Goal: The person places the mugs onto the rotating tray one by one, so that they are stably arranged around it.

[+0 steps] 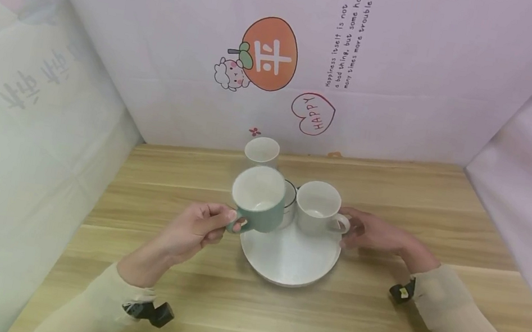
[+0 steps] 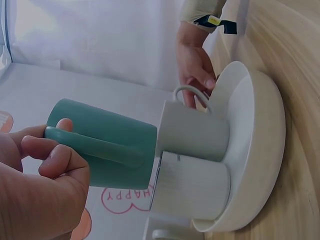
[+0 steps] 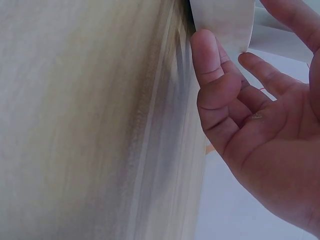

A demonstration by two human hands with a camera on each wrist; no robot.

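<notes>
My left hand [image 1: 195,231] pinches the handle of a teal mug [image 1: 266,220] with a white inside, up over the left part of a round white tray [image 1: 287,271]. On the tray stands a plain white mug [image 1: 316,221], upright, its handle pointing right. Beside it, partly hidden behind the teal mug, is a white mug with a dark rim [image 2: 192,185]. My right hand [image 1: 374,232] is at the tray's right side, near the white mug's handle. In the right wrist view its fingertips [image 3: 205,47] rest at the tray's outer wall, fingers loosely bent.
Another white mug [image 1: 262,151] stands behind the tray, toward the back edge of the wooden table [image 1: 244,322]. A printed white cloth [image 1: 181,80] hangs behind the table, with white sheets at both sides. Each wrist wears a small black camera.
</notes>
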